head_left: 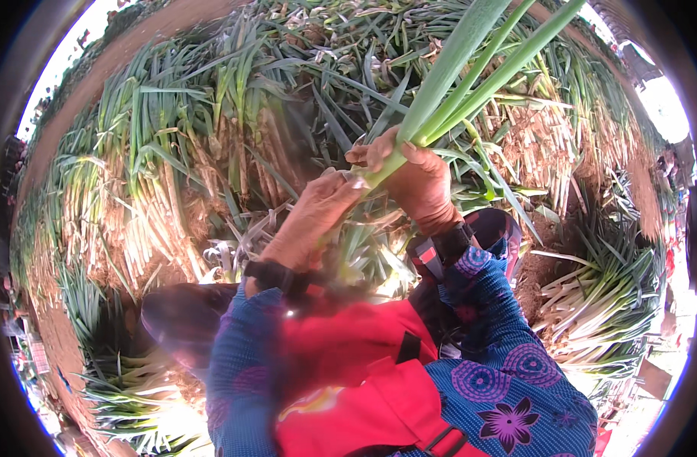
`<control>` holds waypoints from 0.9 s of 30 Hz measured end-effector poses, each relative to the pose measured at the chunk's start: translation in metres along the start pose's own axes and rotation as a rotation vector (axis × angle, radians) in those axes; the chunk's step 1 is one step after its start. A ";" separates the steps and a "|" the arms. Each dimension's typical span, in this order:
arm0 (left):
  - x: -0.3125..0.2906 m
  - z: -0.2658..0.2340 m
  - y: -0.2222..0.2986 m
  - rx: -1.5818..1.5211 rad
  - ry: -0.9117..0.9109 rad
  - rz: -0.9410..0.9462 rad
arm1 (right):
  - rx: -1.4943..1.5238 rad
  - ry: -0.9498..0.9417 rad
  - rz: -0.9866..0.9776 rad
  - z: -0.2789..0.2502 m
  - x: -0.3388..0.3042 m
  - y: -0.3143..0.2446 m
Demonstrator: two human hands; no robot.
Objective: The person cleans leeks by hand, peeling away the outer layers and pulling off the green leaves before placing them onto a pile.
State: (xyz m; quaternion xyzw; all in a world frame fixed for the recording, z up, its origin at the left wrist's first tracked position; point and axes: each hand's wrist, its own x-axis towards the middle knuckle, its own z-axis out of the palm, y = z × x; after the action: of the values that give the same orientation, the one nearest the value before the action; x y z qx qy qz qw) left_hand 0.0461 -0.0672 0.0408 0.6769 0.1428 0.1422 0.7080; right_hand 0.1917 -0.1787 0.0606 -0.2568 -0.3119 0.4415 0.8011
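A thick green onion [446, 91] is held up in front of me, its long green leaves rising to the upper right. My right hand [423, 183] is wrapped around the stalk just below where the leaves fork. Lower on the stalk, the fingers of my left hand [318, 213] are pinched together on its pale part. The lower end of the stalk is blurred and partly hidden by my left fingers. Below my hands lie loose leaves and peelings [371, 255], between my knees.
Heaps of unpeeled green onions with soil on their roots stand at the left [135, 206] and the right [539, 145]. Paler, cleaner green onions are piled at the lower right [592, 301] and lower left [154, 404]. A red apron [364, 404] covers my lap.
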 end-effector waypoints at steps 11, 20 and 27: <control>0.007 0.029 -0.027 -0.392 0.214 -0.185 | 0.193 0.174 0.065 -0.011 0.004 0.005; 0.013 0.030 -0.045 -0.357 0.293 -0.236 | 0.219 -0.023 0.033 -0.013 0.007 0.009; 0.000 0.043 -0.007 -0.423 0.323 -0.473 | 0.314 -0.220 0.114 -0.014 0.006 -0.001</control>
State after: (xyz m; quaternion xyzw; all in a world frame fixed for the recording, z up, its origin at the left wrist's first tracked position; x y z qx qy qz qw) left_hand 0.0633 -0.1073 0.0355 0.4323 0.3728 0.1060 0.8142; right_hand 0.2049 -0.1758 0.0530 -0.0962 -0.3098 0.5548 0.7661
